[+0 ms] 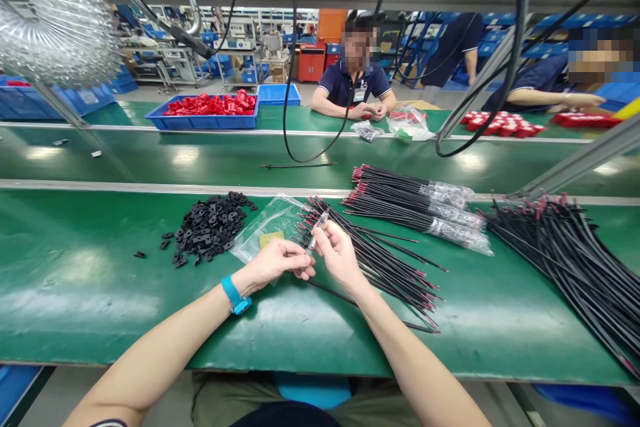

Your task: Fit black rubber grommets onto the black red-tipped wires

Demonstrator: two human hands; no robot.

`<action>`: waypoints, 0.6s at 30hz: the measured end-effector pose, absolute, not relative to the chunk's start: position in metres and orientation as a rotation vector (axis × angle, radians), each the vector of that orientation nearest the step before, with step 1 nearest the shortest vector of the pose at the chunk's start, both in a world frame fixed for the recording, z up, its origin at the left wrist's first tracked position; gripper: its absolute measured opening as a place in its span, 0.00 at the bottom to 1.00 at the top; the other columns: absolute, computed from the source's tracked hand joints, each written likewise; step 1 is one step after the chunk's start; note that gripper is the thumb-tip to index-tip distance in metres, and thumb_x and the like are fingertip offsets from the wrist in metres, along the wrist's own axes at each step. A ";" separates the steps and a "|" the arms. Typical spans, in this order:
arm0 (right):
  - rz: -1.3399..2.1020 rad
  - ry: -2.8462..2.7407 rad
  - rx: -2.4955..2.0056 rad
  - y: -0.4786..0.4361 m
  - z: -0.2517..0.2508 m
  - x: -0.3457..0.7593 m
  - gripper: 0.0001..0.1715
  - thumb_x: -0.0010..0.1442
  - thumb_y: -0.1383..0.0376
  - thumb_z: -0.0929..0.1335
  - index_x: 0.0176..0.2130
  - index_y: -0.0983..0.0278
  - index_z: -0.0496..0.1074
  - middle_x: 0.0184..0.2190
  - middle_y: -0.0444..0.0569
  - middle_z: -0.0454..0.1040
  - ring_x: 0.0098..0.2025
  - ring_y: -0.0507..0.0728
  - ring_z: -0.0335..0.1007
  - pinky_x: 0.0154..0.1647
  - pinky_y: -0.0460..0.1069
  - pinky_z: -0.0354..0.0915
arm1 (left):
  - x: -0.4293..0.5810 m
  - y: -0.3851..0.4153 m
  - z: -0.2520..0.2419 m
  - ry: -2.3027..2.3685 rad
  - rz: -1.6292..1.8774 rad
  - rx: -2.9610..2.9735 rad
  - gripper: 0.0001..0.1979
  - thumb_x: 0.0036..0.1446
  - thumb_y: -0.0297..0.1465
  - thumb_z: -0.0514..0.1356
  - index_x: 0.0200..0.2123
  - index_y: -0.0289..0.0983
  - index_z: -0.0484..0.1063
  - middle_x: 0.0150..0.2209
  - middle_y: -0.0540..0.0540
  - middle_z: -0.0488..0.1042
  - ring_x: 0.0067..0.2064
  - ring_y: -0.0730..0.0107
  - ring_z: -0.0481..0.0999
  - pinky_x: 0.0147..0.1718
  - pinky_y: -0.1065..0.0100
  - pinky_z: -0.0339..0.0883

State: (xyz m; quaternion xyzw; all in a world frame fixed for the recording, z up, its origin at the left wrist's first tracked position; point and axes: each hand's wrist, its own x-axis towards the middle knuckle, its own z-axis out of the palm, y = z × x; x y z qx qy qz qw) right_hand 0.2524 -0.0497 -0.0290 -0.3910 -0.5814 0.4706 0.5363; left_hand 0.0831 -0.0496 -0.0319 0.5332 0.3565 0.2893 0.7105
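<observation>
My left hand [277, 261], with a blue band at the wrist, is closed in a pinch at the end of a black cable [370, 307] that runs off to the lower right. My right hand [338, 252] pinches a small clear-and-grey piece [321, 221], which slants down to my left fingertips. Its exact kind is too small to tell. Just beyond the hands lies a loose bundle of black cables [380, 253] with red ends. A clear plastic bag [255, 230] lies behind my left hand, and a pile of small black plastic parts [213, 223] is to its left.
Wrapped cable bundles [415, 203] lie behind on the green bench [125, 307]. A large cable heap [575, 267] covers the right side. Black cords [285, 113] hang overhead. A co-worker [357, 73] sits across, near a blue bin [200, 121] of red parts.
</observation>
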 end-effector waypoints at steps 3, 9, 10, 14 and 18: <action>1.097 -1.365 -0.937 -0.050 -0.029 0.251 0.20 0.63 0.49 0.66 0.32 0.62 0.63 0.22 0.39 0.58 0.23 0.48 0.54 0.23 0.44 0.53 | 0.086 -0.050 -0.031 0.861 0.733 1.208 0.15 0.47 0.39 0.70 0.27 0.31 0.76 0.27 0.40 0.78 0.28 0.68 0.75 0.31 0.69 0.68; 1.112 -1.227 -0.896 -0.045 -0.028 0.253 0.19 0.64 0.49 0.65 0.34 0.62 0.64 0.19 0.37 0.57 0.20 0.48 0.52 0.23 0.44 0.53 | 0.086 -0.049 -0.025 0.800 0.737 1.128 0.21 0.54 0.47 0.63 0.35 0.32 0.75 0.31 0.38 0.78 0.29 0.69 0.75 0.31 0.70 0.68; 1.120 -1.210 -0.886 -0.044 -0.028 0.254 0.19 0.64 0.49 0.65 0.34 0.62 0.64 0.19 0.36 0.57 0.20 0.47 0.52 0.23 0.44 0.53 | 0.086 -0.049 -0.025 0.760 0.708 1.104 0.23 0.57 0.48 0.60 0.38 0.31 0.75 0.33 0.37 0.78 0.30 0.68 0.76 0.33 0.69 0.68; 1.151 -1.219 -0.884 -0.043 -0.027 0.257 0.19 0.64 0.50 0.66 0.35 0.63 0.65 0.19 0.37 0.58 0.20 0.47 0.52 0.22 0.44 0.52 | 0.083 -0.048 -0.026 0.691 0.661 1.071 0.24 0.58 0.47 0.60 0.42 0.29 0.76 0.34 0.36 0.78 0.32 0.68 0.76 0.34 0.70 0.68; 1.152 -1.245 -0.895 -0.044 -0.027 0.255 0.19 0.63 0.50 0.66 0.36 0.63 0.66 0.20 0.37 0.59 0.20 0.48 0.53 0.22 0.44 0.52 | 0.083 -0.047 -0.032 0.735 0.700 1.103 0.19 0.53 0.43 0.66 0.34 0.30 0.77 0.32 0.37 0.78 0.30 0.70 0.75 0.32 0.71 0.67</action>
